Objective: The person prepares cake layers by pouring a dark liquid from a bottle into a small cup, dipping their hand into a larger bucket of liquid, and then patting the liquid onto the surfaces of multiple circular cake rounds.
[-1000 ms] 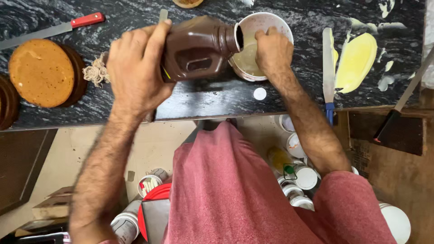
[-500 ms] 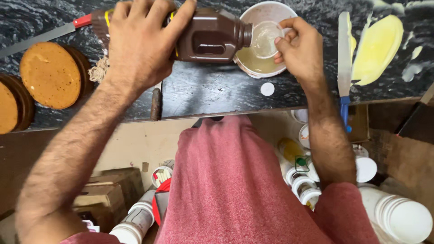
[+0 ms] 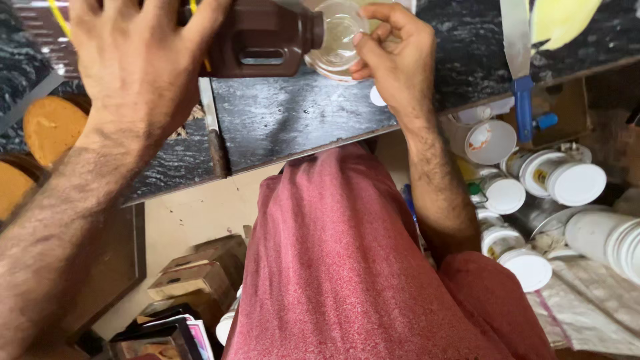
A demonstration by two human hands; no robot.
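My left hand [image 3: 137, 63] grips a dark brown plastic bottle [image 3: 263, 40], tipped on its side with the mouth pointing right. My right hand [image 3: 393, 57] pinches a small clear plastic cup [image 3: 337, 37] right at the bottle's mouth, over the black marble counter [image 3: 300, 120]. Whether anything flows into the cup is not visible. A small white cap [image 3: 377, 97] lies on the counter beneath my right hand.
Round brown cake layers [image 3: 50, 127] sit at the counter's left. A blue-handled palette knife [image 3: 520, 60] and a yellow smear [image 3: 563, 20] lie at the right. White-lidded jars [image 3: 573, 183] crowd the floor at right, cardboard boxes [image 3: 200, 270] lower left.
The view has tilted down and closer. The bottle stays tipped; my right hand now holds the clear cup at its mouth instead of over the white bowl.
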